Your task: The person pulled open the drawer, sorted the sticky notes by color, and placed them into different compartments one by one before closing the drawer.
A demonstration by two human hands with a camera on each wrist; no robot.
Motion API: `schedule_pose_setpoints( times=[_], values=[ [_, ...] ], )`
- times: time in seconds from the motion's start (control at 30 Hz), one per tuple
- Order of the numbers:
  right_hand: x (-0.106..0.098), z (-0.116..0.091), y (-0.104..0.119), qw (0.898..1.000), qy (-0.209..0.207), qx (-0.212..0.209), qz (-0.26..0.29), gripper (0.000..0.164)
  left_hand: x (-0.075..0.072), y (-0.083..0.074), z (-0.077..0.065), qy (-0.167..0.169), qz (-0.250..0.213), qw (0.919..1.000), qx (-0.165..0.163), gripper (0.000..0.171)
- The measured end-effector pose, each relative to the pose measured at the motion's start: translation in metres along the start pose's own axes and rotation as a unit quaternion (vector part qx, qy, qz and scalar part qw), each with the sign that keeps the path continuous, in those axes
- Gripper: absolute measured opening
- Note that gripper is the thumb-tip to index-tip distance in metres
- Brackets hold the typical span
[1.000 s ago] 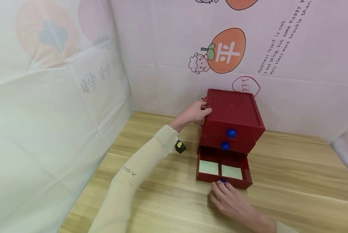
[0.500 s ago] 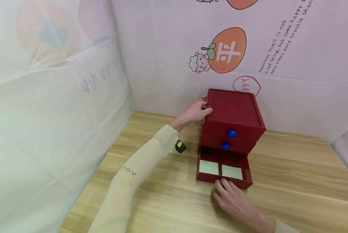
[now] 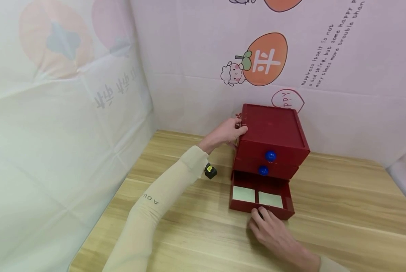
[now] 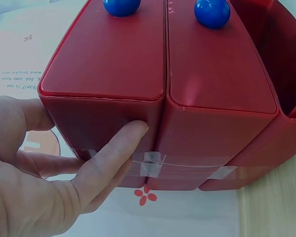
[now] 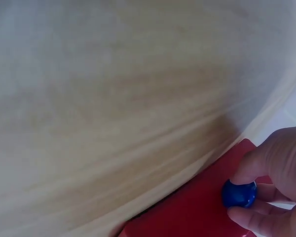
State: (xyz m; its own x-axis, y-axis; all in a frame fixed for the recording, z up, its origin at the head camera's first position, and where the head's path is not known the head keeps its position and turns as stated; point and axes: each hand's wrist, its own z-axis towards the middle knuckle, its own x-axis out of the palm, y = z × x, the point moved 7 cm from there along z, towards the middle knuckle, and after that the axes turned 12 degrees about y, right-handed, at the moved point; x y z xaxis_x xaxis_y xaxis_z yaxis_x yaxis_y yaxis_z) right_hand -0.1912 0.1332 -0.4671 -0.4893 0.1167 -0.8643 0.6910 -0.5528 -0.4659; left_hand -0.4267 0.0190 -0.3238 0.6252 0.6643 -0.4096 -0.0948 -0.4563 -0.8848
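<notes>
A red cabinet (image 3: 274,126) with stacked drawers and blue knobs stands on the table. Its bottom drawer (image 3: 288,196) is pulled out, with two pale green squares (image 3: 244,194) lying side by side inside. My left hand (image 3: 225,133) holds the cabinet's upper left edge. In the left wrist view, fingers (image 4: 113,148) of that hand lie along the side, near strips of clear tape (image 4: 187,168). My right hand (image 3: 272,232) is at the bottom drawer's front. The right wrist view shows its thumb and fingers pinching the drawer's blue knob (image 5: 238,194).
A wood-grain table (image 3: 189,219) carries the cabinet. A printed white cloth (image 3: 196,56) hangs close behind, and another sheet (image 3: 53,151) hangs at the left. Beside the left cuff is a small black object (image 3: 210,171) with a yellow mark.
My right hand has shifted slightly right along the drawer front, and its fingers now cover the knob seen before. The left hand and cabinet have stayed in place; the drawer remains pulled out.
</notes>
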Motion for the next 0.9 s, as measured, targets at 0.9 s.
schedule_pose_setpoints(
  times=[0.9],
  values=[
    [0.013, 0.023, -0.036, 0.997, -0.043, 0.066, -0.004, 0.054, 0.0, -0.002, -0.002, -0.009, 0.012, 0.9999, 0.007, 0.052]
  ],
)
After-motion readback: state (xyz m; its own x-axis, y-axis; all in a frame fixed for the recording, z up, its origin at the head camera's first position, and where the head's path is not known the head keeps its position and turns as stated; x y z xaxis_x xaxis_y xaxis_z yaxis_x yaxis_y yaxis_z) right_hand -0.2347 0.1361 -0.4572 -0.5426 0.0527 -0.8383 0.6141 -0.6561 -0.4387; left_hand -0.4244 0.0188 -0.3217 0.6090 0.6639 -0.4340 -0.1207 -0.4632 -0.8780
